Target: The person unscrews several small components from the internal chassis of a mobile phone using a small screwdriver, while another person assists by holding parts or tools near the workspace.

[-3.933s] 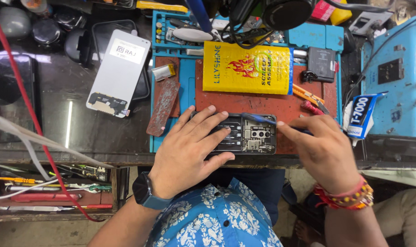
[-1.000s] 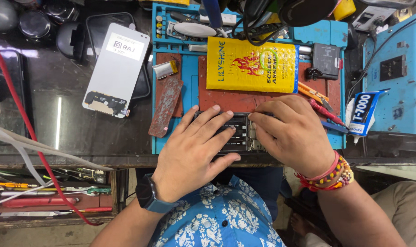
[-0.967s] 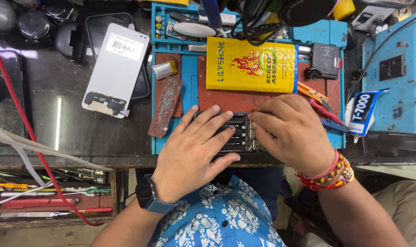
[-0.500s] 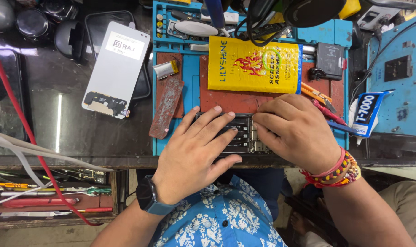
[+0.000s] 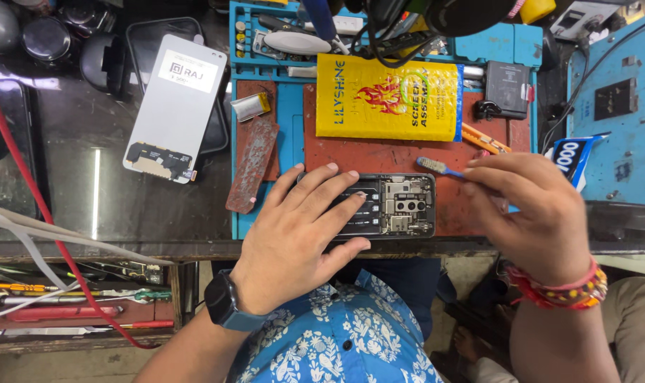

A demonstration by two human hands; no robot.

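Note:
An opened smartphone [image 5: 400, 206] lies flat on a red-brown work mat [image 5: 379, 152], its circuit board and metal shields showing. My left hand [image 5: 304, 227] rests spread over the phone's left part and presses it down. My right hand [image 5: 531, 206] is just right of the phone and pinches a small blue-handled brush [image 5: 439, 167], whose bristle head hovers above the phone's upper right corner. A dark watch sits on my left wrist and red bead bracelets on my right.
A yellow padded pouch [image 5: 387, 98] lies behind the phone. A white phone screen panel [image 5: 175, 106] rests on the dark bench at left. A blue tool tray [image 5: 280, 42], a rusty strip [image 5: 253, 164], a glue tube [image 5: 569, 157] and a blue machine [image 5: 620, 106] surround the mat.
My right hand has lifted off the phone and pulled to the right with the brush, uncovering the circuit board. My left hand stays pressed on the phone.

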